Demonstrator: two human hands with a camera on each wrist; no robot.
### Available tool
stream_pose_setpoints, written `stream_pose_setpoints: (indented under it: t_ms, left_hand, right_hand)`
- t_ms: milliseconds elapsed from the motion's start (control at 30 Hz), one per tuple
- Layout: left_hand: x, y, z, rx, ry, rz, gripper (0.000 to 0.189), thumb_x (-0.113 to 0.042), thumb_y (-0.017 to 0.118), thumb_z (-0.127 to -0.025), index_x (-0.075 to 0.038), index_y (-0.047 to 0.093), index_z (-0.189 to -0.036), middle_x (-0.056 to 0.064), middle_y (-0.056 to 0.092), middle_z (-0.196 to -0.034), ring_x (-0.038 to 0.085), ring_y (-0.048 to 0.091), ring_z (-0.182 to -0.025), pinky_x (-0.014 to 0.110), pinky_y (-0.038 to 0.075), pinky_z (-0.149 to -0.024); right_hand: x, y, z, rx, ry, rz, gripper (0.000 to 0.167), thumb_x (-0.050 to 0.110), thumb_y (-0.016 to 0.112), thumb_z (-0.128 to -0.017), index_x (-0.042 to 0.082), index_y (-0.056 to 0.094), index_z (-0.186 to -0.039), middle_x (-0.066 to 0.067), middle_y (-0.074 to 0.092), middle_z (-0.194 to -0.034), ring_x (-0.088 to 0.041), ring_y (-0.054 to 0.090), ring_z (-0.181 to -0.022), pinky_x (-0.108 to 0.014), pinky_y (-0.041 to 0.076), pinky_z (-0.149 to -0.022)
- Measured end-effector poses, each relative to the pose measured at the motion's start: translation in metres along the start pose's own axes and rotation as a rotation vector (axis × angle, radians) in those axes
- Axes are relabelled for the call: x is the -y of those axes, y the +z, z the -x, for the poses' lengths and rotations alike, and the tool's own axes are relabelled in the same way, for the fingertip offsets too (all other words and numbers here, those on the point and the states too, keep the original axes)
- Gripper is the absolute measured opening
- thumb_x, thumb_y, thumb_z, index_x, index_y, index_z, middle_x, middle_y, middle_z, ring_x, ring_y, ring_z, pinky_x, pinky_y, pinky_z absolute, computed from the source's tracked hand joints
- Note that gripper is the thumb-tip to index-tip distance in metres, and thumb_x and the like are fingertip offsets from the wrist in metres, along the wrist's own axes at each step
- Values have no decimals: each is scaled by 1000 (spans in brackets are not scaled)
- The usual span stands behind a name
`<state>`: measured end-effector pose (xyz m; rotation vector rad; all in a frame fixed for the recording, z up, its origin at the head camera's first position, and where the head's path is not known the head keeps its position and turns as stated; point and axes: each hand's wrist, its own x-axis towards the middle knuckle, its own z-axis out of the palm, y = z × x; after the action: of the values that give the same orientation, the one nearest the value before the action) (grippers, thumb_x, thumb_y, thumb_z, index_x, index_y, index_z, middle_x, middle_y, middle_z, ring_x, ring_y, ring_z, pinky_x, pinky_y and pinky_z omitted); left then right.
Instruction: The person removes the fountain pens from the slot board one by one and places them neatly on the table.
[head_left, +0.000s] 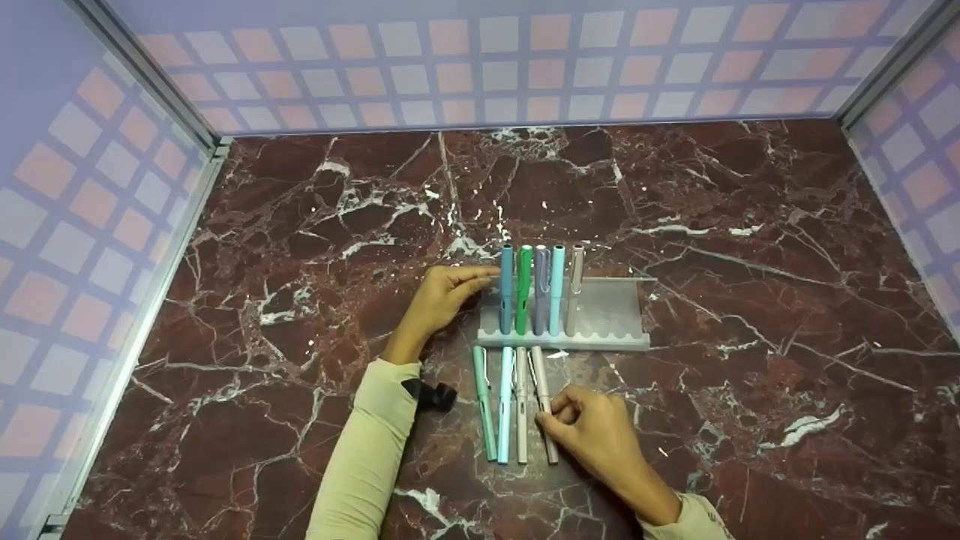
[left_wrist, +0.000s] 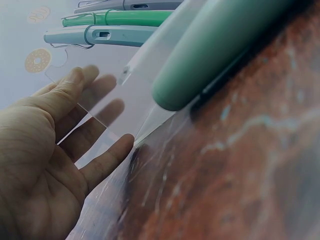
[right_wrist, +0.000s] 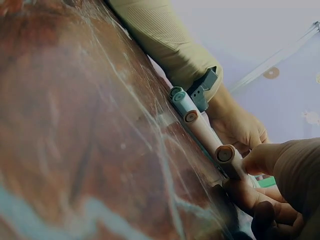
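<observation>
Head view: right hand (head_left: 600, 433) pinches the taupe pen (head_left: 542, 381) on the surface (head_left: 750, 300) beside 3 other pens (head_left: 523, 424); if left hand (head_left: 441, 298), gripping the rack (head_left: 611, 309) edge, jerks, 5 racked pens (head_left: 557, 292) could topple.

Standing in the rack (head_left: 611, 307), toward its left: five pens (head_left: 540, 300). Lying before it, on the table (head_left: 750, 315): four loose pens (head_left: 522, 412).

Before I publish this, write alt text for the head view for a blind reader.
A person's right hand pinches the rightmost pen in a row of four on a dark red marbled table, while the left hand holds the left edge of a clear rack. Five more pens stand side by side toward the rack's left.
</observation>
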<state>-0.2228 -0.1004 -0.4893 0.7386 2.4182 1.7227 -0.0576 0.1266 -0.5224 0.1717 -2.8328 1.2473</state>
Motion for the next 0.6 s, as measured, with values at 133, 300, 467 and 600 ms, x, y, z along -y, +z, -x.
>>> stream_pose_setpoints:
  t_ms: [133, 300, 467, 600]
  left_hand:
    - [-3, 0, 1, -5, -1, -5, 21, 0, 60, -98, 8, 70, -114, 23, 69, -118, 37, 68, -110, 36, 55, -101]
    - [0, 0, 0, 0, -7, 12, 20, 1, 59, -98, 8, 69, -114, 23, 69, -118, 39, 68, -109, 35, 55, -100]
    - [0, 1, 0, 0, -21, 14, 20, 1, 59, -98, 7, 70, -114, 22, 69, -118, 38, 69, -109, 34, 55, -99]
    - [-2, 0, 0, 1, -23, 15, 20, 0, 59, -98, 7, 70, -114, 22, 69, -118, 37, 69, -109, 34, 55, -100]
  right_hand:
    - [0, 0, 0, 7, -3, 4, 19, 18, 87, -76, 14, 69, -73, 7, 68, -60, 1, 57, -50, -14, 52, -52]
    - [1, 0, 0, 15, -22, 27, 21, 22, 87, -77, 17, 67, -72, 9, 66, -61, 2, 54, -50, -14, 50, -51]
    - [0, -1, 0, 15, -49, 81, 23, 25, 86, -79, 19, 65, -70, 12, 61, -58, 3, 47, -49, -16, 47, -49]
    - [0, -1, 1, 12, -72, 105, 25, 27, 85, -79, 21, 64, -68, 13, 59, -57, 4, 46, -48, -16, 46, -50]
